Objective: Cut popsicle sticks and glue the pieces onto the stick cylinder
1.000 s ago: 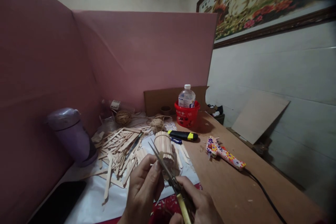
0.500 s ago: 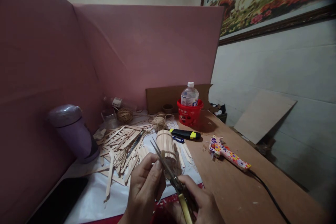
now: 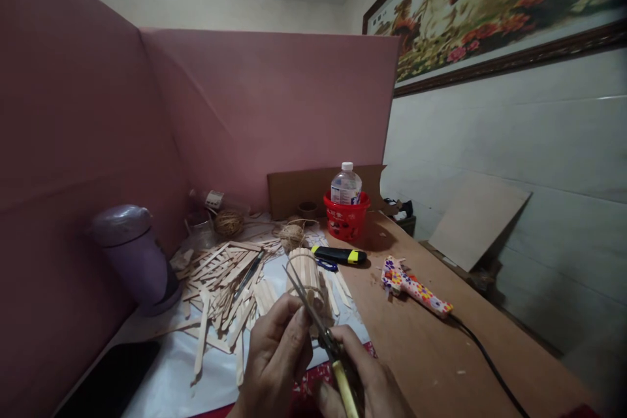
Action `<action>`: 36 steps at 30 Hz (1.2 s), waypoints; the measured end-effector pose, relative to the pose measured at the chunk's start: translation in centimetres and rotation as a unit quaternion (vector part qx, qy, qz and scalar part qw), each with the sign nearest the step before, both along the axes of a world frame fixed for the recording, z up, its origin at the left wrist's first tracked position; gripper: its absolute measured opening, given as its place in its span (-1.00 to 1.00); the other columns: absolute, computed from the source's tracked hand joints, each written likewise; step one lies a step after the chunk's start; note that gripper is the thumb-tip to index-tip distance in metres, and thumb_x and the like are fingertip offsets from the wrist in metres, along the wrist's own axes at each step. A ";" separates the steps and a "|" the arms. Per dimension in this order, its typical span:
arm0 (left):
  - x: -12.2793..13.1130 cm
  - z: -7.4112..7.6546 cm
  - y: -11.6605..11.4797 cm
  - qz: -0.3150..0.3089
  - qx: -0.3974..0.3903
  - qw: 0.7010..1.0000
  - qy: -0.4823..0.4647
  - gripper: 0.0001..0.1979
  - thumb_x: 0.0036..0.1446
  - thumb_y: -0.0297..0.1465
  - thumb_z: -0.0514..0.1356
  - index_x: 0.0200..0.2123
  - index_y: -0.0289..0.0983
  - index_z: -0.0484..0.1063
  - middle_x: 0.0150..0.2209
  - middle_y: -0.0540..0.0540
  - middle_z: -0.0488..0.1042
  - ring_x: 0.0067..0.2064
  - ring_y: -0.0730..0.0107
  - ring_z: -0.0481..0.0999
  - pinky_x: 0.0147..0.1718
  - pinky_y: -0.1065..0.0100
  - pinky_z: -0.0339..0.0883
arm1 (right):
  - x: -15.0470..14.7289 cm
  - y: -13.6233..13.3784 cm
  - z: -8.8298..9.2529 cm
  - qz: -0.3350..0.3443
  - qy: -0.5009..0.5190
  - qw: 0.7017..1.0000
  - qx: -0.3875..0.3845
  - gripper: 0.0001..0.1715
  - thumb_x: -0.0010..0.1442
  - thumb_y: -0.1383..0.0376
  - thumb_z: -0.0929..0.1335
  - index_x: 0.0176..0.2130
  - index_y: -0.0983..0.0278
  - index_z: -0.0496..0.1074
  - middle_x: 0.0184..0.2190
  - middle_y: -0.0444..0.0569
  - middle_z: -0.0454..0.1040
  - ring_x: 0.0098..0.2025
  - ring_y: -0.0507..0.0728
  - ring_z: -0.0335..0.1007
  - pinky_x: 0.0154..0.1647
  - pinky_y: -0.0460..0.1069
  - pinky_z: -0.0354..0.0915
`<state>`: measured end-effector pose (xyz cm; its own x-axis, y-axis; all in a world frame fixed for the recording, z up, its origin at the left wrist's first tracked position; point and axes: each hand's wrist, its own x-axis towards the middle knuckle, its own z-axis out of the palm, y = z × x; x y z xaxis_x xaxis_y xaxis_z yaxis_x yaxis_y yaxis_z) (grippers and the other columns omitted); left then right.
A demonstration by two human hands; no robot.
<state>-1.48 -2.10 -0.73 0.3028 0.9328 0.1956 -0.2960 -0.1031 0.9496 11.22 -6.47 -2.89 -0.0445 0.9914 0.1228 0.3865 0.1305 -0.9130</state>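
My right hand (image 3: 369, 372) grips a pair of scissors (image 3: 321, 330) with yellowish handles, the blades pointing up and left. Thumb and fingers of my left hand (image 3: 279, 353) are pinched together right beside the blades; what they hold, if anything, is hidden. Just beyond the blades lies a barrel-like bundle of wooden craft sticks (image 3: 304, 268), with twine around it. Its near end is partly covered by the scissors and my left hand. A ball of twine (image 3: 292, 237) sits behind the bundle.
Loose craft sticks (image 3: 223, 281) are heaped on the left, near a purple tumbler (image 3: 140, 261) and a black phone-like slab (image 3: 110, 379). To the right are a utility knife (image 3: 339, 255), a red bucket (image 3: 345, 219) holding a bottle (image 3: 347, 186), and a corded glue gun (image 3: 416, 290).
The camera view has shifted slightly, so the table things sit a little lower and further left. Both hands keep nearly the same pose, with the scissors still beside my left fingertips.
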 end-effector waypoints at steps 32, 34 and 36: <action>-2.7 -0.4 5.1 0.246 0.016 0.961 0.125 -0.67 0.07 -0.13 0.13 -0.45 -0.31 0.35 -0.72 0.13 0.15 -0.65 0.58 0.06 -0.67 0.51 -0.08 | 4.1 2.1 0.2 -0.100 0.090 0.991 -0.005 -0.55 -0.03 0.20 0.37 -0.11 0.30 0.39 -0.33 0.01 0.57 -0.28 0.17 0.50 -0.29 -0.05 0.36; -3.4 -1.1 6.3 0.252 0.018 0.944 0.215 -0.68 0.08 -0.16 0.08 -0.48 -0.31 0.35 -0.68 0.09 0.22 -0.64 0.54 0.13 -0.66 0.49 -0.02 | 5.8 2.1 1.4 -0.115 -0.007 0.993 -0.002 -0.67 0.00 0.29 0.34 -0.17 0.26 0.37 -0.29 0.02 0.57 -0.26 0.17 0.50 -0.30 -0.06 0.33; -3.8 -1.7 7.3 0.264 0.020 0.919 0.291 -0.69 0.08 -0.20 0.03 -0.49 -0.30 0.36 -0.66 0.06 0.28 -0.65 0.51 0.14 -0.65 0.45 0.02 | 6.8 2.0 2.3 -0.134 -0.152 0.979 0.005 -0.79 0.03 0.38 0.28 -0.25 0.26 0.39 -0.30 0.05 0.56 -0.26 0.20 0.48 -0.33 -0.04 0.28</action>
<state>-5.32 5.20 -2.46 -0.1257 0.9753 0.1815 0.3622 -0.1252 0.9237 18.04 -4.43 -0.59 0.1806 0.9716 0.1532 0.6614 -0.0047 -0.7500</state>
